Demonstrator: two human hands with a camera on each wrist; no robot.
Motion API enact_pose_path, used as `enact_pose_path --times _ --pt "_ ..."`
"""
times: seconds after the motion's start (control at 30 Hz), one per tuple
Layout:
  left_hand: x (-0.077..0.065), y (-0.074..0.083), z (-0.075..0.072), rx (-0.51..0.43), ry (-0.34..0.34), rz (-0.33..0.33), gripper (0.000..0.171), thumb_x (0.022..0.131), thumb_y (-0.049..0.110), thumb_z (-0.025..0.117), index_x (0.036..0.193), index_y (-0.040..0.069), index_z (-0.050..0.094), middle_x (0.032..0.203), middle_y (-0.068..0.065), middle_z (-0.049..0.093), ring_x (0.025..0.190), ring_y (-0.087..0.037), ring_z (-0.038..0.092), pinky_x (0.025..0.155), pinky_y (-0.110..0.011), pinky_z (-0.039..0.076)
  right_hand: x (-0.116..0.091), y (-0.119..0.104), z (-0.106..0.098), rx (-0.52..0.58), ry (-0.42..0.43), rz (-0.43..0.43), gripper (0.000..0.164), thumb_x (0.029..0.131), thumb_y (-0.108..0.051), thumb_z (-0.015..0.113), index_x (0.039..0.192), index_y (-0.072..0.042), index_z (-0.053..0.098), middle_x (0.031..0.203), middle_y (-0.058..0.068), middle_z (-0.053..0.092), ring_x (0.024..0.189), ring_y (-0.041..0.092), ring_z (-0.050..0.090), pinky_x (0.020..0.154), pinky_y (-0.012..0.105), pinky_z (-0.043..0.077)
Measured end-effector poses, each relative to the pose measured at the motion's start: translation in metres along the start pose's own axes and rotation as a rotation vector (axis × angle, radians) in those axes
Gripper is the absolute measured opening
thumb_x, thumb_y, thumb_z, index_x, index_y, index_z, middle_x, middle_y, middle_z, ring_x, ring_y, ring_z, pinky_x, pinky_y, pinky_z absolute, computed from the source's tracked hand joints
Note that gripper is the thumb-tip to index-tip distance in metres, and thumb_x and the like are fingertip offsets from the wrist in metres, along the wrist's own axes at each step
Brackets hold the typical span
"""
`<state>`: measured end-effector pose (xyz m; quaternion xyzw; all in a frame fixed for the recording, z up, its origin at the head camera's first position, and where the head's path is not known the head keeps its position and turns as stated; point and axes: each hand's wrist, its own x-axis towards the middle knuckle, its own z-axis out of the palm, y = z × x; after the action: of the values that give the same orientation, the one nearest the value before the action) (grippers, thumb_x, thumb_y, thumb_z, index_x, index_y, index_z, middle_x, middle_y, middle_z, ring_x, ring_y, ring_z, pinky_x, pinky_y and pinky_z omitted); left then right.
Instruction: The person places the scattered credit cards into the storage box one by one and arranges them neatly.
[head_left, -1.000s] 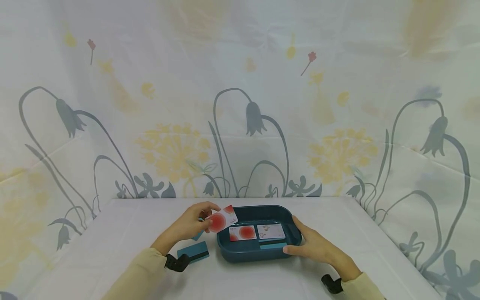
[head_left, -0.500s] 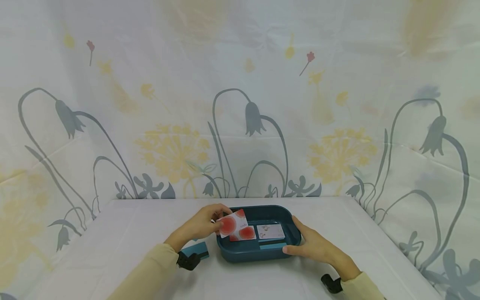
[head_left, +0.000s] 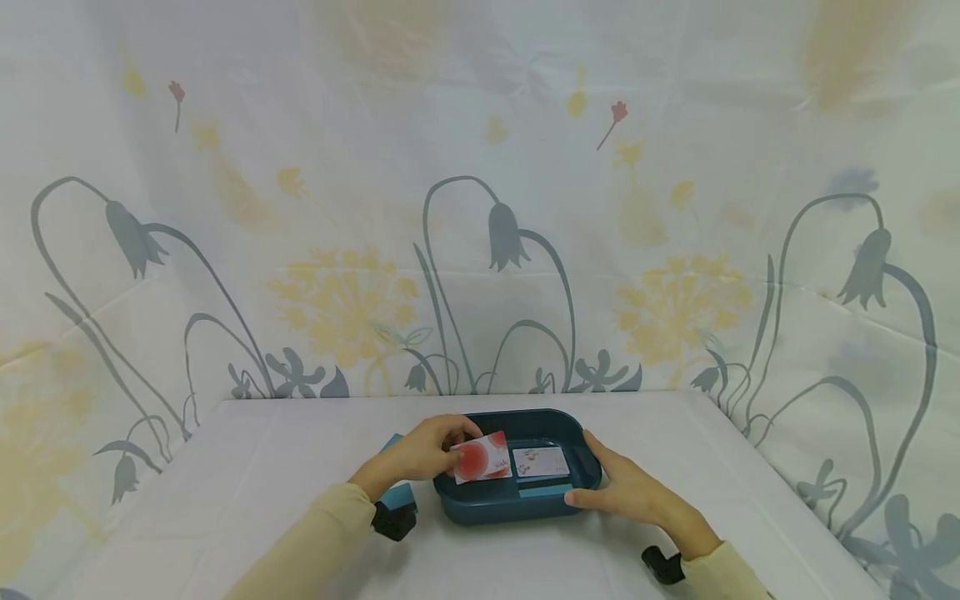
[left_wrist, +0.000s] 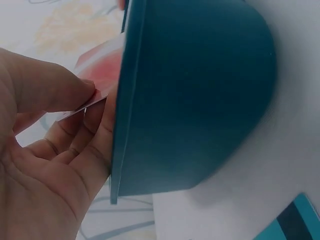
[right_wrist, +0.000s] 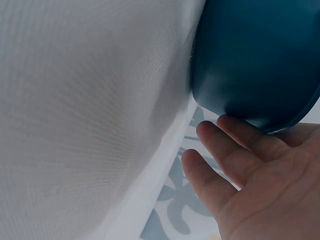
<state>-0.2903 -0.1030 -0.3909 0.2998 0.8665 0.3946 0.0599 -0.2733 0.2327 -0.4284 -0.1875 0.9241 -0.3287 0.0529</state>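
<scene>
My left hand (head_left: pixel 420 454) pinches a white card with red circles (head_left: pixel 480 458) between thumb and fingers, over the left part of a dark teal tray (head_left: pixel 498 515). In the left wrist view the card (left_wrist: pixel 104 70) reaches past the tray's rim, fingers close beside that rim. A similar red-and-white card underneath is hidden now. Inside the tray, a white card with a small print (head_left: pixel 542 462) lies above a blue card with a black stripe (head_left: pixel 547 488). At the tray's right end rests my right hand (head_left: pixel 637 492), thumb at the front rim, fingers extended along the outer side.
Left of the tray, a blue card (head_left: pixel 397 497) lies on the white tablecloth (head_left: pixel 247 467), partly hidden by the left wrist's black camera (head_left: pixel 395 521). Another blue piece (head_left: pixel 394 441) shows behind the left hand. A flower-printed curtain (head_left: pixel 480 250) hangs at the back.
My left hand has carried the red-and-white card rightward and down into the tray, over the similar card lying there. My right hand and the tray have stayed in place.
</scene>
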Motion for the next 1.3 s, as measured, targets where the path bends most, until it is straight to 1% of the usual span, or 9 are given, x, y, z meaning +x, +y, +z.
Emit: enact_pose_path --times 0.2,0.37,0.53,0.73,0.83,0.93,1.0,1.17,1.3 --pt "0.005 0.002 0.007 0.032 -0.044 0.034 0.032 0.087 -0.005 0.054 0.117 0.005 0.060 0.075 -0.001 0.054 0.056 -0.013 0.057 0.057 -0.024 0.048 0.000 0.000 0.000 0.003 -0.006 0.000 0.110 0.077 -0.055 0.071 0.151 0.001 0.013 0.154 0.022 0.020 0.139 0.041 0.023 0.106 0.060 0.023" --pt "0.008 0.002 0.010 0.059 -0.068 0.013 0.034 0.087 -0.006 0.053 0.118 0.007 0.060 0.076 -0.001 0.054 0.056 -0.015 0.059 0.057 -0.024 0.046 0.000 -0.002 -0.001 -0.001 -0.008 0.007 0.109 0.077 -0.055 0.071 0.151 0.001 0.012 0.154 0.021 0.021 0.139 0.041 0.023 0.106 0.060 0.023" --pt "0.010 0.002 0.012 0.059 -0.105 0.009 0.036 0.085 -0.009 0.053 0.116 0.008 0.061 0.076 -0.002 0.055 0.055 -0.012 0.059 0.051 -0.023 0.043 0.000 -0.001 -0.001 0.002 -0.012 -0.002 0.109 0.078 -0.054 0.071 0.151 0.001 0.012 0.154 0.022 0.021 0.139 0.042 0.023 0.106 0.060 0.023" --pt "0.011 0.004 0.016 0.078 -0.117 0.005 0.036 0.085 -0.010 0.053 0.115 0.008 0.062 0.076 -0.002 0.054 0.053 -0.010 0.056 0.049 -0.023 0.044 0.000 0.000 -0.001 -0.003 -0.010 -0.008 0.108 0.078 -0.054 0.071 0.151 0.001 0.012 0.154 0.021 0.021 0.139 0.040 0.023 0.107 0.059 0.023" --pt "0.013 0.006 0.018 0.143 -0.125 0.007 0.037 0.084 -0.009 0.055 0.115 0.009 0.063 0.081 -0.001 0.053 0.062 -0.009 0.052 0.054 -0.022 0.044 0.000 0.000 -0.001 -0.008 -0.010 -0.006 0.109 0.078 -0.055 0.071 0.151 0.001 0.013 0.154 0.021 0.021 0.139 0.041 0.023 0.107 0.059 0.023" --pt "0.014 0.008 0.019 0.213 -0.132 0.008 0.036 0.083 -0.006 0.058 0.114 0.011 0.065 0.089 0.000 0.054 0.074 -0.011 0.047 0.061 -0.021 0.044 0.001 0.001 -0.001 -0.001 -0.010 -0.009 0.109 0.078 -0.054 0.071 0.151 0.001 0.013 0.154 0.022 0.021 0.139 0.042 0.024 0.106 0.060 0.024" --pt "0.015 0.008 0.021 0.240 -0.133 0.005 0.035 0.083 -0.004 0.060 0.114 0.012 0.065 0.094 0.001 0.055 0.081 -0.013 0.046 0.066 -0.021 0.045 0.001 0.001 -0.001 -0.004 -0.010 -0.008 0.109 0.077 -0.055 0.071 0.151 0.001 0.013 0.154 0.022 0.021 0.138 0.042 0.024 0.106 0.060 0.024" --pt "0.016 0.009 0.022 0.304 -0.120 -0.011 0.035 0.083 -0.003 0.061 0.113 0.014 0.066 0.104 -0.003 0.059 0.088 -0.014 0.047 0.073 -0.024 0.048 0.001 0.001 -0.001 -0.012 -0.008 -0.009 0.109 0.077 -0.055 0.071 0.151 0.001 0.013 0.154 0.022 0.022 0.138 0.042 0.024 0.105 0.061 0.024" --pt "0.015 0.010 0.022 0.402 -0.113 -0.028 0.037 0.082 -0.002 0.063 0.113 0.017 0.066 0.106 -0.004 0.057 0.089 -0.013 0.048 0.077 -0.028 0.048 0.001 0.000 -0.001 -0.008 -0.007 -0.008 0.109 0.077 -0.054 0.071 0.151 0.001 0.013 0.154 0.022 0.021 0.138 0.042 0.024 0.106 0.060 0.024"
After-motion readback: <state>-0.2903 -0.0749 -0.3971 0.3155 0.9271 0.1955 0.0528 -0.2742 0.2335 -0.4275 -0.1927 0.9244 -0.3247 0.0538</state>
